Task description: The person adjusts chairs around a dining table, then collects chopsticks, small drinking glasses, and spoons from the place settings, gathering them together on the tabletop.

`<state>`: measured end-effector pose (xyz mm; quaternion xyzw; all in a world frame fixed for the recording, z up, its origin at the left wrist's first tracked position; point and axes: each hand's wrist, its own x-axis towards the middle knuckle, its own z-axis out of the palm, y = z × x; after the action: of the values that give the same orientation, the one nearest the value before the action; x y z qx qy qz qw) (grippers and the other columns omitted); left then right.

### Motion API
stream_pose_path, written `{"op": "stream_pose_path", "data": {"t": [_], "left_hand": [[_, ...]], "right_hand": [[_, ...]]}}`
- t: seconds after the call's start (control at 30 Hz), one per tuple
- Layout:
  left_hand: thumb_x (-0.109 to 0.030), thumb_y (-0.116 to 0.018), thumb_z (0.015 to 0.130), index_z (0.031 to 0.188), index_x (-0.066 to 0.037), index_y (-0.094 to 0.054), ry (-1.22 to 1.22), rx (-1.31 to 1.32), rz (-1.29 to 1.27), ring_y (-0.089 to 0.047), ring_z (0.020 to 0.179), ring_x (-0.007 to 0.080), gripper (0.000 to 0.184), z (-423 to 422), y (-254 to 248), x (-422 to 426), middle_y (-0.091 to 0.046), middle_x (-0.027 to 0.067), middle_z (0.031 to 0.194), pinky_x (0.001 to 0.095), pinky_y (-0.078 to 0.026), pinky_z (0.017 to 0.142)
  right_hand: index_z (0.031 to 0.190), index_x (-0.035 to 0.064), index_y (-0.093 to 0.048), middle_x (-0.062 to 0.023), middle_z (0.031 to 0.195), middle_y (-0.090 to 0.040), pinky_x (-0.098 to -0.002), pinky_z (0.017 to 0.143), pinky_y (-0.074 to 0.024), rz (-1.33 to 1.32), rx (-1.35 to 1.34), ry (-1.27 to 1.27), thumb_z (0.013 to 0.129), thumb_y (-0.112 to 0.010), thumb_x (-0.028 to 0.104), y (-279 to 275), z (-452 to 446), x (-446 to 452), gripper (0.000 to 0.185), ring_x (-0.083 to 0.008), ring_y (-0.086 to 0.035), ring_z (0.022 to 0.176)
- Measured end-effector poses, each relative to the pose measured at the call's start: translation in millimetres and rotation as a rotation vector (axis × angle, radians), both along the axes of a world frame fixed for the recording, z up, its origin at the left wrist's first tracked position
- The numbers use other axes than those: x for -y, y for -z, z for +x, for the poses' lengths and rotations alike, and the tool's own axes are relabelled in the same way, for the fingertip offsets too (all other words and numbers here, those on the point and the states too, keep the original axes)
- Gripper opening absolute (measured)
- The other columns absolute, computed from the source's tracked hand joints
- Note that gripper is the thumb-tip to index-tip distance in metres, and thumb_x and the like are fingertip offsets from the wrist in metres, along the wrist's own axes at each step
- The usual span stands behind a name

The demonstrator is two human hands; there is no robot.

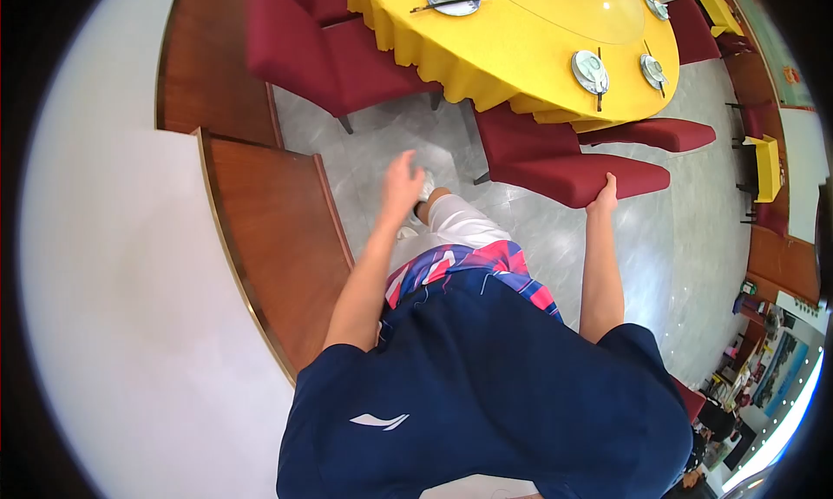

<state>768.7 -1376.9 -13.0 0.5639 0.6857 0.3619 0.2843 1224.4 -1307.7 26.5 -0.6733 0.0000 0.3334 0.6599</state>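
My left hand [402,187] hangs in the air above the grey floor, slightly blurred, its fingers apart and nothing held. At the top edge of a dark red chair's backrest [564,178], my right hand [605,195] grips the fabric, with some fingers hidden behind it. That chair stands beside a round table with a yellow cloth [503,43]. On the cloth are plates with bowls and chopsticks, one set [590,72] near the gripped chair.
Another red chair [347,56] stands at the upper left. Brown wood panelling [269,230] and a white wall [130,239] run along the left. Grey tiled floor [703,204] extends right, towards more chairs, yellow-covered furniture [765,169] and a cluttered area.
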Motion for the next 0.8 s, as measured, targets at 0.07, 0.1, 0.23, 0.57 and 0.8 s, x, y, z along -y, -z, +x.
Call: {"op": "stream_pose_path", "data": {"t": [0.07,0.1,0.23,0.57,0.8], "left_hand": [[-0.012,-0.063,0.084,0.12,-0.004,-0.057,-0.09,0.005,-0.071,-0.064,0.099,0.0313,0.037,-58.0,8.8,-20.1,-0.065,0.0192,0.111,0.0405,-0.051,0.084],[-0.011,-0.062,0.085,0.119,-0.003,-0.058,-0.141,0.042,-0.064,-0.065,0.097,0.0289,0.035,-83.0,1.9,-31.0,-0.065,0.0184,0.109,0.0388,-0.052,0.083],[-0.006,-0.057,0.087,0.118,-0.001,-0.058,-0.427,0.072,0.109,-0.064,0.092,0.0209,0.031,-176.0,-25.1,-86.4,-0.066,0.0142,0.105,0.0335,-0.051,0.081],[-0.029,-0.07,0.086,0.139,0.003,-0.037,-0.549,-0.067,-0.044,-0.05,0.124,0.0324,0.071,-335.2,-70.9,-267.7,-0.048,0.0244,0.136,0.039,-0.041,0.103],[-0.027,-0.08,0.075,0.136,0.004,-0.041,-0.446,0.15,-0.282,-0.056,0.117,0.0301,0.079,-394.3,-66.8,-356.3,-0.054,0.0206,0.13,0.0395,-0.046,0.098]], "right_hand": [[0.117,-0.0107,-0.055,-0.0174,0.112,-0.063,-0.0435,0.079,-0.0584,-0.004,0.009,-0.006,0.073,-0.075,0.016,-2.9,-9.2,-3.0,0.055,-0.0297,-0.066,0.094],[0.116,-0.0102,-0.055,-0.0168,0.111,-0.063,-0.0433,0.079,-0.058,0.043,-0.003,-0.062,0.074,-0.074,0.017,1.7,-4.3,-1.5,0.053,-0.0295,-0.065,0.094],[0.117,-0.0089,-0.056,-0.0167,0.113,-0.063,-0.0429,0.082,-0.0571,0.002,0.0,-0.038,0.076,-0.074,0.019,15.7,6.8,-1.1,0.053,-0.0293,-0.065,0.095],[0.115,-0.0111,-0.059,-0.0205,0.111,-0.065,-0.0397,0.086,-0.0533,-0.66,0.459,0.176,0.076,-0.074,0.048,-3.3,-22.7,-13.2,0.072,-0.03,-0.064,0.099],[0.123,-0.0042,-0.054,-0.0192,0.115,-0.064,-0.0408,0.087,-0.0522,-1.06,0.613,0.255,0.075,-0.07,0.058,5.2,-96.0,4.3,0.08,-0.031,-0.063,0.103]]}}
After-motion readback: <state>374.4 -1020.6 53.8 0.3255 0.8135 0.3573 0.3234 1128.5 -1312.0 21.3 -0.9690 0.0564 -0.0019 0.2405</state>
